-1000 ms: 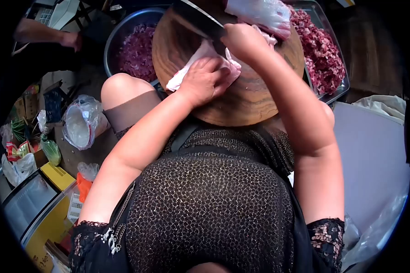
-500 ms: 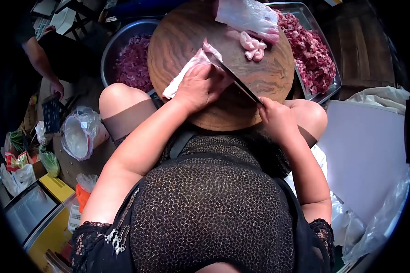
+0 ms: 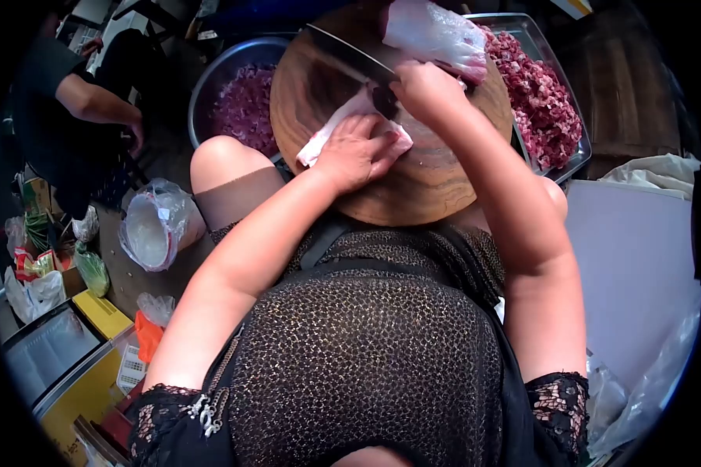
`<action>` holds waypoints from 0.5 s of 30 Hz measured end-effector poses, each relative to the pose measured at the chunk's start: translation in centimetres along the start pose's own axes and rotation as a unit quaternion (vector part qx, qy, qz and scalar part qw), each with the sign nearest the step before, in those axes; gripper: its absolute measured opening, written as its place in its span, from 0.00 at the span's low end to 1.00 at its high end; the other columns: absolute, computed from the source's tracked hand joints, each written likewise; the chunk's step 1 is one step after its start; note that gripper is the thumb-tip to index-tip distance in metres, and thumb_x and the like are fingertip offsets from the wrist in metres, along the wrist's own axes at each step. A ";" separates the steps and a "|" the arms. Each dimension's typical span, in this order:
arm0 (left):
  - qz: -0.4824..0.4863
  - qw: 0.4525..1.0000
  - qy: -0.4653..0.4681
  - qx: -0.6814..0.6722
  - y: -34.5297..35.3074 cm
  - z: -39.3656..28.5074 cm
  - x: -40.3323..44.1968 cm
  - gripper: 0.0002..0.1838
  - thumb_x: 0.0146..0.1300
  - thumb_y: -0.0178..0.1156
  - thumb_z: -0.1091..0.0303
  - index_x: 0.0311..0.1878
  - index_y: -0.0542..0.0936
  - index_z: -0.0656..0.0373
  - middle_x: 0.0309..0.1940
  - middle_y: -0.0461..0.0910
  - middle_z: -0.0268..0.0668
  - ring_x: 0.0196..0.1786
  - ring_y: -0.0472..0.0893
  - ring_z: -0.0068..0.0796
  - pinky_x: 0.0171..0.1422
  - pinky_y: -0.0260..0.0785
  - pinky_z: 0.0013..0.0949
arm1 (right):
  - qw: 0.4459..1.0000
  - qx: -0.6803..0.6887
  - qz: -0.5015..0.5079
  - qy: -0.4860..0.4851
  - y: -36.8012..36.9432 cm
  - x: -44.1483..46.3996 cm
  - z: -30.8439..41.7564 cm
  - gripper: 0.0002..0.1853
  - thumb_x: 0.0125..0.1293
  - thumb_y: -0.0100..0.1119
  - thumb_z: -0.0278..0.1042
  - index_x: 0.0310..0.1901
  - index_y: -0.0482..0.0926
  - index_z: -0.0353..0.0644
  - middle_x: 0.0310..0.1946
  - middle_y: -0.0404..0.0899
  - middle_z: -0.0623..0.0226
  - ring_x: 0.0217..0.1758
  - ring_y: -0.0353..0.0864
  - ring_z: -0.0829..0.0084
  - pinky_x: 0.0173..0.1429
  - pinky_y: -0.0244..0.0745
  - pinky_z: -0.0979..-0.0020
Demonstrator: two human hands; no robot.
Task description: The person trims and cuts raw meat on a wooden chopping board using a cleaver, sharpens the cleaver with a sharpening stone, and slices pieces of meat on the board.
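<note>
My left hand [image 3: 356,156] presses a pale piece of meat [image 3: 319,142] onto the round wooden chopping block [image 3: 424,183], fingers curled over its surface. My right hand [image 3: 428,87] is closed around the handle of a long knife [image 3: 349,53]. Its blade points up and left, over the far part of the block. A larger slab of pale meat [image 3: 432,33] lies at the block's far edge, just beyond my right hand. That hand and wrist cover part of the block.
A metal bowl [image 3: 202,105] of cut meat stands left of the block. To the right is a metal tray [image 3: 572,159] heaped with chopped meat [image 3: 541,109]. A lined bucket [image 3: 149,229] sits at lower left. Another person's arm [image 3: 101,101] shows at upper left.
My right hand has swung up and left with the knife, from the block's near right edge to its far part. My left hand stays on the meat. The other person's arm has risen.
</note>
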State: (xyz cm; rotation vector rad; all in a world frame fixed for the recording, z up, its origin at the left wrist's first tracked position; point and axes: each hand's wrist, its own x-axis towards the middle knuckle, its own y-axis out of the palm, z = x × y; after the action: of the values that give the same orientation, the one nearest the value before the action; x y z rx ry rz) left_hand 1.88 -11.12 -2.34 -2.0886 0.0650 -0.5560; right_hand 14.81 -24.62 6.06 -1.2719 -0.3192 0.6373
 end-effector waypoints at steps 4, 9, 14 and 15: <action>0.006 1.000 0.014 0.022 -0.4 -0.6 0.0 0.17 0.58 0.65 0.56 0.50 0.83 0.49 0.52 0.74 0.42 0.56 0.72 0.46 0.67 0.63 0.46 | 0.991 -0.016 -0.133 -0.003 0.1 -4.9 -0.6 0.12 0.67 0.54 0.41 0.42 0.80 0.42 0.33 0.82 0.50 0.40 0.82 0.47 0.44 0.77 0.51; 0.014 0.998 0.062 -0.023 -2.5 -0.1 0.9 0.20 0.54 0.67 0.57 0.50 0.83 0.53 0.45 0.78 0.41 0.54 0.75 0.45 0.67 0.63 0.47 | 0.995 0.062 -0.050 0.060 -0.6 -12.5 -1.0 0.11 0.69 0.49 0.38 0.36 0.79 0.42 0.31 0.82 0.51 0.38 0.83 0.49 0.43 0.77 0.50; -0.041 0.997 0.000 0.058 -0.1 1.6 -0.3 0.16 0.54 0.61 0.66 0.46 0.83 0.56 0.46 0.77 0.40 0.53 0.76 0.43 0.60 0.69 0.43 | 0.997 -0.006 0.019 0.081 0.5 -11.0 -0.3 0.10 0.64 0.50 0.33 0.38 0.81 0.41 0.33 0.84 0.52 0.41 0.84 0.51 0.45 0.78 0.53; -0.043 0.997 0.001 0.059 0.1 1.6 -0.4 0.16 0.54 0.61 0.66 0.46 0.83 0.56 0.46 0.77 0.40 0.53 0.76 0.43 0.60 0.69 0.43 | 0.996 -0.010 0.034 0.081 0.6 -9.8 0.2 0.10 0.63 0.50 0.31 0.39 0.81 0.40 0.34 0.84 0.52 0.42 0.84 0.52 0.46 0.79 0.53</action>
State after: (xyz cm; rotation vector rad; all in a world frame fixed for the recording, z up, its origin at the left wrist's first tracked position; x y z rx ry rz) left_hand 2.16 -9.76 -3.30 -1.9827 -0.0544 -0.5993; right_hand 6.80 -30.27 6.78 -1.3491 -0.1492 0.5863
